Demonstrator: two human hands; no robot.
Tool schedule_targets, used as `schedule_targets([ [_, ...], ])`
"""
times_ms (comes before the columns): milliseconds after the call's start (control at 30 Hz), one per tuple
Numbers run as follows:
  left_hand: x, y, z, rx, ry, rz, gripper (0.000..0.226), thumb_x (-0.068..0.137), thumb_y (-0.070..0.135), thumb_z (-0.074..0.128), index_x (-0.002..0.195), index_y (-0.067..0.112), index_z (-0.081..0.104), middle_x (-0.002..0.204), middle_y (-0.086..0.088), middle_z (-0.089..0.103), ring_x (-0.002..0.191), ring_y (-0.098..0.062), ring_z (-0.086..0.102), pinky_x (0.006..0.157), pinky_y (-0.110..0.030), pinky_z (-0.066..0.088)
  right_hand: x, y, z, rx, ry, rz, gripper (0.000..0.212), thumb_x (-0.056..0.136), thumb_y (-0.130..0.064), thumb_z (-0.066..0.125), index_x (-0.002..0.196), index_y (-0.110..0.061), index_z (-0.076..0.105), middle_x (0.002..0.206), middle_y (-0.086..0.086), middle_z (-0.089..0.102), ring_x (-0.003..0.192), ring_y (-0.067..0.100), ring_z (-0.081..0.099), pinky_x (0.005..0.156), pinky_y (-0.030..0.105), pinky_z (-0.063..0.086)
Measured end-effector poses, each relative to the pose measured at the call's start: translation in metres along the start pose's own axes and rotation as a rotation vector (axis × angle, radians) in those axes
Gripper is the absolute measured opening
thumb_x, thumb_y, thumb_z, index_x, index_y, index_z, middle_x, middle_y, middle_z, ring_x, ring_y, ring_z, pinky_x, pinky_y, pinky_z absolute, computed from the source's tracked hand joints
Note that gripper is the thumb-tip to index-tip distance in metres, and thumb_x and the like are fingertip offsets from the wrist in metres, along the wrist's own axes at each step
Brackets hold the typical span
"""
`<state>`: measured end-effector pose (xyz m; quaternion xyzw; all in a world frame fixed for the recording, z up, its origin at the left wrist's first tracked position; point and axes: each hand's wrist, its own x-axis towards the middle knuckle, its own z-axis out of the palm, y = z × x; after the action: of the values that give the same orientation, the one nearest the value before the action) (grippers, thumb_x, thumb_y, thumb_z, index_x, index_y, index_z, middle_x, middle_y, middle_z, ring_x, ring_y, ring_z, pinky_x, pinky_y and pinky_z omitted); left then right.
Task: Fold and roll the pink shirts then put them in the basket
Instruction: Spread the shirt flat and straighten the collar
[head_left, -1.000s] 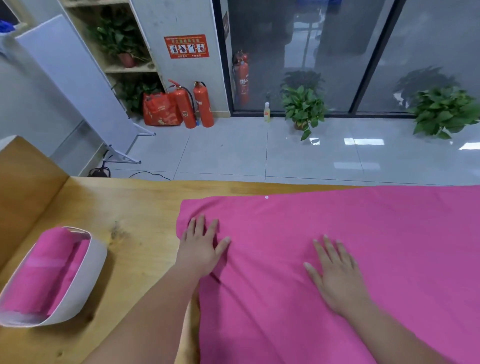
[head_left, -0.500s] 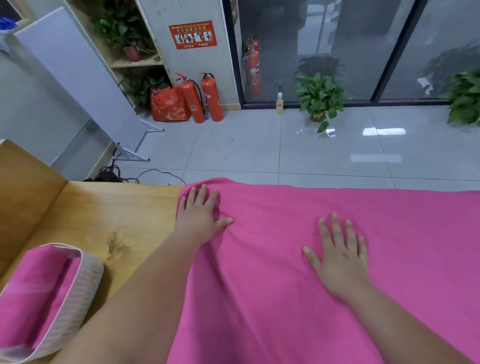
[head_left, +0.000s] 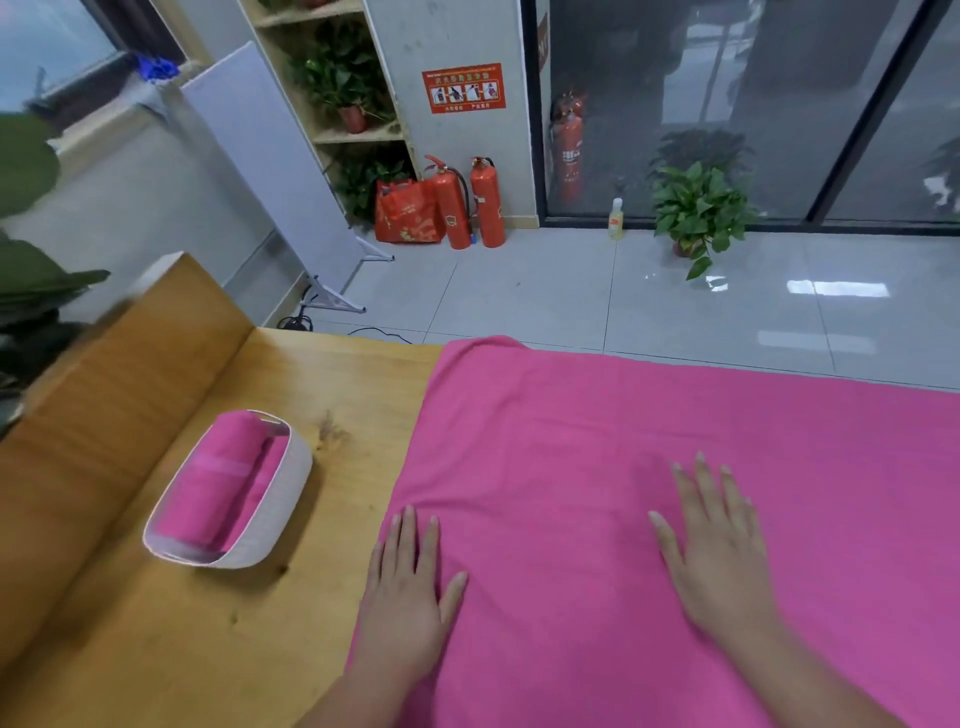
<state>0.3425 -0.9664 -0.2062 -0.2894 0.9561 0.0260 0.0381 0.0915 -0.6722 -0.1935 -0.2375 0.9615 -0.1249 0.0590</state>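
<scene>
- One pink roll (head_left: 223, 483) already lies in the white basket (head_left: 296, 493), with what looks like a second beside it, though I can't be sure it is a separate one.
- The basket stands on the wooden bench (head_left: 291, 639), to the left of the work and apart from it.
- Another pink shirt (head_left: 597, 441) is spread flat across the bench, reaching its far edge and running out of sight on the right.
- I see no fold or roll in it yet, so folding, rolling and putting it in the basket are all left to do. My guess is it is being smoothed first.
- The left hand (head_left: 408, 587) lies palm down at the shirt's left edge, fingers (head_left: 408, 535) straight and close together, thumb splayed right.
- The right hand (head_left: 717, 551) lies flat further in, fingers (head_left: 706, 483) straight and slightly apart, gripping nothing.
</scene>
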Motion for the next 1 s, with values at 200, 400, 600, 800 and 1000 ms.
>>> schedule_targets([
  [200,0.022,0.006,-0.031,0.025,-0.071,-0.098,0.077,0.099,0.062,0.023,0.162,0.02,0.037,0.17,-0.014,0.029,0.156,-0.042,0.025,0.125,-0.059,0.026,-0.104,-0.025,0.016,-0.019,0.01,-0.054,0.074,0.106,-0.065,0.018,0.168,-0.026,0.017,0.177,-0.001,-0.002,0.163,0.023,-0.004,0.13,0.053,0.018],
  [400,-0.151,-0.003,0.006,-0.09,-0.005,-0.042,0.073,0.105,0.065,0.029,0.167,0.026,0.025,0.175,-0.009,0.016,0.162,-0.03,0.013,0.127,-0.055,0.022,-0.213,-0.032,0.037,-0.033,0.008,-0.111,0.075,0.104,-0.065,0.025,0.161,-0.018,0.04,0.175,0.006,0.02,0.161,0.032,0.02,0.124,0.056,0.026],
  [600,-0.187,-0.062,0.004,-0.061,-0.02,-0.057,0.078,0.102,0.07,0.028,0.168,0.028,0.022,0.175,-0.012,0.013,0.162,-0.032,0.008,0.129,-0.052,0.018,-0.291,-0.034,0.044,-0.117,0.001,-0.064,0.082,0.104,-0.069,0.017,0.155,-0.014,0.05,0.172,0.01,0.028,0.155,0.038,0.032,0.119,0.058,0.03],
  [800,-0.23,-0.091,-0.01,-0.163,0.006,-0.21,0.077,0.097,0.054,0.058,0.161,0.017,0.036,0.166,-0.015,0.032,0.152,-0.034,0.031,0.124,-0.047,0.033,-0.357,-0.064,0.047,-0.113,0.004,0.028,0.084,0.102,-0.071,0.016,0.155,-0.018,0.051,0.17,0.013,0.032,0.152,0.043,0.035,0.116,0.064,0.035],
  [1000,-0.254,-0.137,-0.028,-0.382,-0.043,-0.267,0.074,0.094,0.03,0.073,0.158,0.024,0.037,0.136,-0.003,0.053,0.121,-0.023,0.055,0.102,-0.04,0.051,-0.398,-0.083,0.05,-0.168,-0.09,0.021,0.085,0.101,-0.071,0.009,0.156,-0.022,0.05,0.171,0.01,0.03,0.153,0.04,0.033,0.115,0.062,0.038],
])
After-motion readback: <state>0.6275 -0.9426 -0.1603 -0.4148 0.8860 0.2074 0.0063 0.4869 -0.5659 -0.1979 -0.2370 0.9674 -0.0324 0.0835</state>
